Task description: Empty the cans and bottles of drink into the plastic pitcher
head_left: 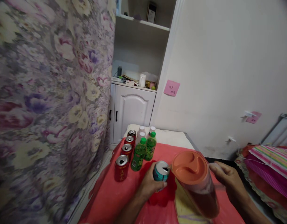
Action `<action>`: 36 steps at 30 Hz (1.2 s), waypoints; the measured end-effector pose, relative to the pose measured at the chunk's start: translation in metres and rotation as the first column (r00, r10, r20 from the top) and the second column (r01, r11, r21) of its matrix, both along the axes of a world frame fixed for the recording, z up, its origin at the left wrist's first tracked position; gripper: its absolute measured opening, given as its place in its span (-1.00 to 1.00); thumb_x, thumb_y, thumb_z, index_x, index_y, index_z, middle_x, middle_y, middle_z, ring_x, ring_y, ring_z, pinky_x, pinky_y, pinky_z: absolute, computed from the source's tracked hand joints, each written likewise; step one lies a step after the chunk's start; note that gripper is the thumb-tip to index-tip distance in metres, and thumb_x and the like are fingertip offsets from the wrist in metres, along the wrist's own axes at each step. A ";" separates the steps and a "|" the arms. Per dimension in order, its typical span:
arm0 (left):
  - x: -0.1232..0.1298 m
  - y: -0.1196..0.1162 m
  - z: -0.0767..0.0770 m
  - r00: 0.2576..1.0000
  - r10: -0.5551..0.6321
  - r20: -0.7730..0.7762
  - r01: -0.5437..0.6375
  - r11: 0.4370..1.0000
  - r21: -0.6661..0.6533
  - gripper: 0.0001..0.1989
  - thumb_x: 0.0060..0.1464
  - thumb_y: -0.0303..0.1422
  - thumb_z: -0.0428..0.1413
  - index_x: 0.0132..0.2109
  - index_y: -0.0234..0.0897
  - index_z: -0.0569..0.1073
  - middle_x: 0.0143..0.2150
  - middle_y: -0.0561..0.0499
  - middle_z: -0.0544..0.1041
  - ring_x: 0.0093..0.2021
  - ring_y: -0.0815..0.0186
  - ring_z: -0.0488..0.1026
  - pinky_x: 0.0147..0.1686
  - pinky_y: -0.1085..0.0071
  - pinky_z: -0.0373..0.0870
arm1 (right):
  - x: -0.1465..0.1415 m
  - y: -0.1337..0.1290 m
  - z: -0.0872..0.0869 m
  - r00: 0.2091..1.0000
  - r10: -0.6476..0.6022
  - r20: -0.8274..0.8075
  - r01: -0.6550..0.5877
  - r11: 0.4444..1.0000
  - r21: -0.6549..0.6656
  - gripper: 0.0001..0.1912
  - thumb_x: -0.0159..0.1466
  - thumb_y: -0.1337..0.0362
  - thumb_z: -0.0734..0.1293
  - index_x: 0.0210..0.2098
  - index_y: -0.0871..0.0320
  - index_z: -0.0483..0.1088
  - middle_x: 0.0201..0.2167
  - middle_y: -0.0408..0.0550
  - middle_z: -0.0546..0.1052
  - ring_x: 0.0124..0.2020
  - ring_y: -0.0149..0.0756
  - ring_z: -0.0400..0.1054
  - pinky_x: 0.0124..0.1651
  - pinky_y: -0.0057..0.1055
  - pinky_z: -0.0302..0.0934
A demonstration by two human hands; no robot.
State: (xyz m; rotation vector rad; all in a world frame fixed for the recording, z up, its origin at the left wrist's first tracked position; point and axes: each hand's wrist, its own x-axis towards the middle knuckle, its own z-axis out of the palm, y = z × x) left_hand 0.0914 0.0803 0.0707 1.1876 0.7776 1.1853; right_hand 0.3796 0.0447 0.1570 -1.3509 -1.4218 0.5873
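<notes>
My left hand (pixel 150 183) is wrapped round a teal can (pixel 161 171) with an opened silver top, above the red cloth. On the right, my right hand (pixel 224 174) grips the handle of a clear pitcher (pixel 203 197) that holds dark liquid. The pitcher has an orange lid (pixel 190 167) and leans towards the can, its spout close to the can's top. Whether liquid is flowing cannot be made out. Below them are a red object (pixel 162 197), partly hidden, and a yellow board or cloth (pixel 184 203).
Several red cans (pixel 121 169) line the table's left side, beside green bottles (pixel 138 155) and white-capped bottles (pixel 141 135). A floral curtain (pixel 52 93) hangs at the left. Behind stands a white cabinet (pixel 133 109); striped bedding (pixel 274 161) lies at the right.
</notes>
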 end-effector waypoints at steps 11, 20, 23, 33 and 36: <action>0.001 -0.001 0.001 1.000 0.003 0.006 -0.003 1.000 -0.023 -0.33 -0.43 -0.50 0.28 -0.02 -0.26 0.40 -0.19 0.04 0.54 -0.10 0.20 0.41 -0.17 0.36 0.33 | 0.000 0.000 0.001 1.000 0.013 0.004 -0.013 1.000 -0.005 -0.46 0.10 -0.14 0.39 -0.61 0.08 0.08 -0.55 -0.24 0.01 -0.47 -0.38 -0.10 -0.46 -0.43 -0.12; -0.001 -0.001 0.003 1.000 0.016 -0.005 -0.015 1.000 0.003 -0.30 -0.46 -0.48 0.30 -0.01 -0.27 0.40 -0.13 -0.01 0.55 -0.11 0.20 0.42 -0.10 0.33 0.31 | -0.001 0.000 0.002 1.000 0.011 0.023 -0.012 1.000 0.011 -0.49 0.11 -0.11 0.39 -0.61 0.10 0.13 -0.55 -0.24 0.01 -0.48 -0.39 -0.09 -0.47 -0.44 -0.12; -0.001 -0.002 0.003 1.000 0.007 0.009 -0.007 1.000 0.001 -0.30 -0.46 -0.46 0.31 -0.01 -0.27 0.40 -0.12 -0.01 0.55 -0.08 0.19 0.42 -0.12 0.34 0.32 | -0.002 0.000 0.001 1.000 0.017 0.017 -0.017 1.000 0.007 -0.48 0.11 -0.12 0.39 -0.61 0.09 0.10 -0.55 -0.24 0.01 -0.47 -0.39 -0.10 -0.46 -0.44 -0.12; -0.001 -0.002 0.002 1.000 0.002 -0.018 -0.003 1.000 -0.019 -0.29 -0.42 -0.47 0.27 0.03 -0.24 0.38 -0.22 0.05 0.53 -0.23 0.28 0.41 -0.32 0.42 0.30 | -0.001 0.000 0.002 1.000 0.016 -0.003 -0.016 1.000 -0.004 -0.49 0.10 -0.11 0.40 -0.60 0.10 0.12 -0.54 -0.23 0.04 -0.45 -0.37 -0.07 -0.44 -0.43 -0.09; -0.001 -0.003 0.004 1.000 0.008 -0.019 -0.009 1.000 -0.018 -0.30 -0.43 -0.48 0.27 0.01 -0.25 0.38 -0.20 0.04 0.53 -0.20 0.27 0.41 -0.28 0.41 0.32 | -0.001 0.000 0.001 1.000 0.002 -0.006 -0.002 1.000 -0.004 -0.46 0.09 -0.12 0.41 -0.61 0.08 0.06 -0.55 -0.24 -0.01 -0.47 -0.39 -0.11 -0.45 -0.44 -0.13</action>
